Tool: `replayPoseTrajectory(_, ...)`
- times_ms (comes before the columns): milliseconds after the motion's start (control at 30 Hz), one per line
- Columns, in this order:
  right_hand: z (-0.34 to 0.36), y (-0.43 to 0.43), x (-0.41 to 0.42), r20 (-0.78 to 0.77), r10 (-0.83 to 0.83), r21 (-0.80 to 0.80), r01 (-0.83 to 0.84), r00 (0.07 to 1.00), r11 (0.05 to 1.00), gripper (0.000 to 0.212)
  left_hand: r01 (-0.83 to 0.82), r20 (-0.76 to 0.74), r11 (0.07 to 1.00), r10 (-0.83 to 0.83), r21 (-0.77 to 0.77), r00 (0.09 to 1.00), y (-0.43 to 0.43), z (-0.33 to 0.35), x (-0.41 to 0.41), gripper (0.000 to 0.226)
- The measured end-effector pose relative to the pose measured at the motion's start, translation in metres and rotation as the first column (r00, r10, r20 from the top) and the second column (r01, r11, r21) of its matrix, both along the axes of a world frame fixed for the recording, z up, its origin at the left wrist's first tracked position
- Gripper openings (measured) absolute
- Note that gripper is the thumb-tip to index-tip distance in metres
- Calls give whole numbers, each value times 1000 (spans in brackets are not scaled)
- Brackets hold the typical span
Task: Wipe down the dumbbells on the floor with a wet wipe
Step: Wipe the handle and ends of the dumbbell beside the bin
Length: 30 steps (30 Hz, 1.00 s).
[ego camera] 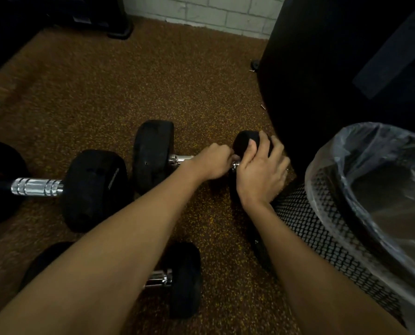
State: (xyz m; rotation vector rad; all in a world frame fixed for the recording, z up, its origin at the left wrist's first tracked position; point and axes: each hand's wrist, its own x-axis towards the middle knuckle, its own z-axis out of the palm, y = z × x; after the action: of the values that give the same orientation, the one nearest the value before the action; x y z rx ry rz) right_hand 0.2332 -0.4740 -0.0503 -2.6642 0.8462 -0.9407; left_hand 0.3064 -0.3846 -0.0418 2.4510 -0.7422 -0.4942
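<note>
Fingers point(222, 152) of the left hand point(210, 164) are curled tight round the right end of a chrome handle point(179, 159), and the right hand point(262, 170) is draped over the black right-hand head point(243, 141), thumb and fingers curved round it. Both hold the same dumbbell point(153, 155), which lies across the speckled brown floor point(105, 93) at centre right, just beside a mesh bin point(322, 213) with a plastic liner on the right. No wet wipe shows; whether one is bunched inside the left fist cannot be told.

A second dumbbell point(37, 187) lies to the left, its head close to the held one, and a third dumbbell point(184, 279) lies nearer, partly under the left forearm.

The step in hand seems to be the handle of this dumbbell, close to where it meets the head. Next would likely come rubbing along the bar and round the heads, with the right hand steadying the weight so it does not roll toward the bin, then turning to the other two
</note>
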Motion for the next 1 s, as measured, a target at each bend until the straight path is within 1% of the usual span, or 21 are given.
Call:
replayPoseTrajectory(100,-3,1,-2,14,-2,-6,2,1000,1000,44,50,9,997,-49,-63,999,24,2,-3,30)
replayPoseTrajectory(167,-3,1,-1,20,-5,-4,5,1000,1000,44,-5,-18,1000,4,-18,1000,29,6,1,32)
replayPoseTrajectory(267,-2,1,-1,8,-8,-4,8,1000,1000,44,-119,-31,985,124,126,992,10,12,8,33)
replayPoseTrajectory(300,-2,1,-1,7,-8,-3,8,1000,1000,44,-138,-18,980,142,145,990,2,13,7,33)
replayPoseTrajectory(367,0,1,0,2,-4,-2,4,1000,1000,44,-154,10,980,154,128,988,-10,9,2,33)
replayPoseTrajectory(400,0,1,0,-4,-1,2,1,1000,1000,44,-139,51,983,134,118,990,-14,7,-3,33)
replayPoseTrajectory(433,0,0,0,-11,1,8,-1,1000,1000,45,-109,125,987,94,117,988,-15,4,-10,31)
replayPoseTrajectory(500,0,1,-1,-10,-1,8,1,1000,1000,45,-15,301,994,-19,112,953,-9,-4,-21,27)
replayPoseTrajectory(567,-1,1,-3,4,-2,-3,2,1000,1000,44,78,372,994,-101,78,923,6,-12,-25,33)
replayPoseTrajectory(633,-2,1,-3,14,2,-8,-2,1000,1000,44,123,387,987,-153,100,909,24,-17,-21,39)
replayPoseTrajectory(700,-2,1,-3,22,-3,-14,4,1000,1000,44,105,393,984,-153,141,907,34,-17,-17,36)
replayPoseTrajectory(800,-2,1,-2,22,-7,-18,7,1000,1000,44,1,317,985,-57,173,947,24,-8,-12,36)
replayPoseTrajectory(833,-2,1,-2,20,-6,-18,6,1000,1000,43,-38,304,977,-27,208,952,18,-5,-11,37)
replayPoseTrajectory(900,-1,1,-1,15,-5,-14,5,1000,1000,43,-90,311,958,2,271,950,5,-1,-12,38)
replayPoseTrajectory(933,0,1,-1,11,0,-6,0,1000,1000,43,-88,320,955,-7,283,947,1,-2,-15,37)
replayPoseTrajectory(1000,0,1,-1,-2,9,7,-8,1000,1000,43,-16,374,958,-97,287,922,1,-8,-25,36)
